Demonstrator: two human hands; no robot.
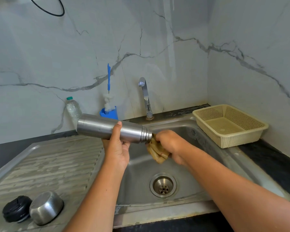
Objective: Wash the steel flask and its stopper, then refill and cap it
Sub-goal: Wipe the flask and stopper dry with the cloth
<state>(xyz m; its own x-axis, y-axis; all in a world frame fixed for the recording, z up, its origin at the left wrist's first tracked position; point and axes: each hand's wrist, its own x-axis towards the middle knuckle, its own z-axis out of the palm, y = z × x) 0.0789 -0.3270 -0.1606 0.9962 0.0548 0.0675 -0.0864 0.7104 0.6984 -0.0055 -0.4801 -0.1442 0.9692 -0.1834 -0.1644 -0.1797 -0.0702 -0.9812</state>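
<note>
Gripping the flask (97, 127) sideways, the left hand (117, 151) is wrapping thumb over, fingers under. The right hand (171, 141) is clenching a scrubber (157, 154) at the mouth, beside its fingertips. Risk: slick steel slipping free, dropping into the sink (137, 181).

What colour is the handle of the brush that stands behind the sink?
Blue. The brush handle shows best in the head view.

A home kitchen: steel sink (187, 129), tap (146, 96), marble walls (57, 56).

No legible text anywhere, apparently.
</note>
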